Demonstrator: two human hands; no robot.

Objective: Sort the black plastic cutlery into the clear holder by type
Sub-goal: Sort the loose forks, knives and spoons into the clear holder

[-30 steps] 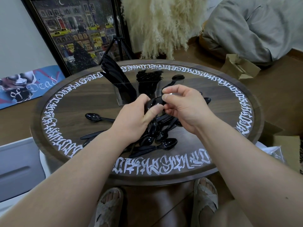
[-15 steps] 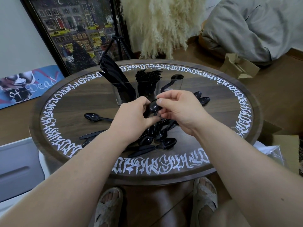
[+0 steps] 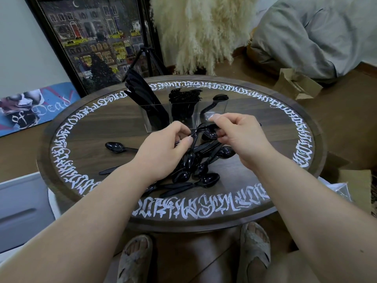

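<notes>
Both the left hand [image 3: 163,148] and the right hand [image 3: 234,135] pinch black spoons [image 3: 210,134]; better to align bowls before dropping them into the clear holder [image 3: 216,108].

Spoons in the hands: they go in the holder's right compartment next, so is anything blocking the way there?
Nothing visible does. The right hand and left hand hold spoons just before the clear holder, whose right compartment is open-topped, with one spoon leaning inside.

Illumination: dim, diffuse, cool indoor light. Shadows soft, faint beneath hands [image 3: 204,144]. Weak glare on black cutlery [image 3: 183,176] below hands. Wide-angle distortion: table [image 3: 81,139] rim bowed, forearms stretched toward lower corners. Focus acceptable at centre; slight softness beyond hands.
</notes>
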